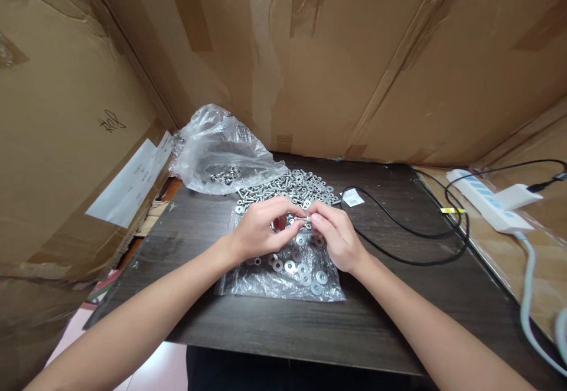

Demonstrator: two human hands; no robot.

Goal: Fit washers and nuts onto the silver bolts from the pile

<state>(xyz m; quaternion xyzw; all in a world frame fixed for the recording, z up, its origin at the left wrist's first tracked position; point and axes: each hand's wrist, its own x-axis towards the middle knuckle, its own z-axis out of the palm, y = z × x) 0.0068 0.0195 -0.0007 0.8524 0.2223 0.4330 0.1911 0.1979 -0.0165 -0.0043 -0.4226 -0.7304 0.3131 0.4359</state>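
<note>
table (pixel 274 326): dark brown, wood grain
washers (pixel 305 276): shiny silver
screw pile (pixel 295 185): silver
bags (pixel 221 149): clear plastic
cardboard walls (pixel 354 60): tan, brown tape strips
cable (pixel 411 231): black
power strip (pixel 489 199): white, light blue sockets

Makeshift packing nook, cardboard walls (pixel 354 54), bulk screws (pixel 292 185), power strip (pixel 489 199)

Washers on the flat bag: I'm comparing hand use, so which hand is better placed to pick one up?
Probably the left hand: it hovers above the loose washers on the flat plastic bag, while the right hand pinches the bolt.
</note>
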